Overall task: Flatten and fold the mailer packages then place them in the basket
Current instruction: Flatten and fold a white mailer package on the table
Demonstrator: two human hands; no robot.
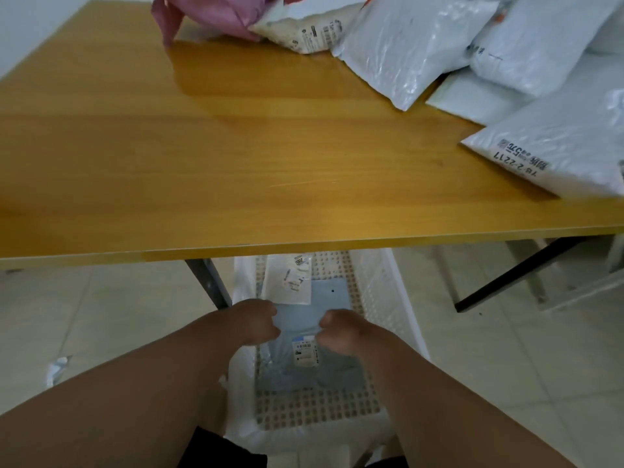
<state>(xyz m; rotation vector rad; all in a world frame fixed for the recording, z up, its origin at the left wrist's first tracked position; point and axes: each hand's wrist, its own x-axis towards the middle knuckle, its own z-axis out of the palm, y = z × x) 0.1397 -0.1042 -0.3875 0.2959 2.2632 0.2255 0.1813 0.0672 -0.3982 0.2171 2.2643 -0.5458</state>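
Note:
A white perforated basket (381, 298) stands on the floor under the table's front edge. Inside it lie a white folded mailer (287, 282) and a grey-blue folded mailer (324, 369) with a white label. My left hand (253, 320) and my right hand (344, 331) reach down into the basket, each with fingers curled on the grey-blue mailer's upper edge, left and right of its middle. On the table lie unfolded mailers: a pink one (209, 15), a cream one (304, 28) and several white ones (405, 49).
The wooden table (202, 163) fills the upper view, its black legs (206, 282) beside the basket. A white labelled mailer (553, 157) lies near the table's right front edge. A scrap of white plastic (59, 366) lies on the tiled floor at left.

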